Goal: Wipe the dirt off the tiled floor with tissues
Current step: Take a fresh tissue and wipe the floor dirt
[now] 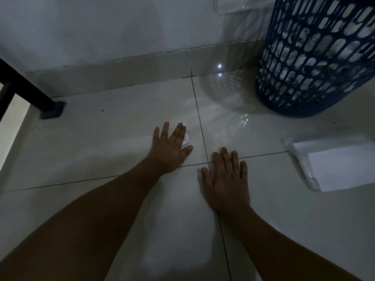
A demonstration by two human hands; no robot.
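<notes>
My left hand (pixel 169 148) lies flat on the pale tiled floor (pixel 121 142), pressing a crumpled white tissue (pixel 185 139) that peeks out between its fingers and thumb. My right hand (pixel 228 180) rests palm down on the floor just to the right, over a grout crossing, with fingers spread and nothing in it. A few dark specks of dirt (pixel 102 110) dot the tile to the left, toward the wall.
A blue slotted plastic basket (pixel 310 63) with crumpled white contents stands at the back right. A pack of white tissues in clear wrap (pixel 332 167) lies on the floor at right. A black furniture leg with its foot (pixel 51 109) stands at left by the wall skirting.
</notes>
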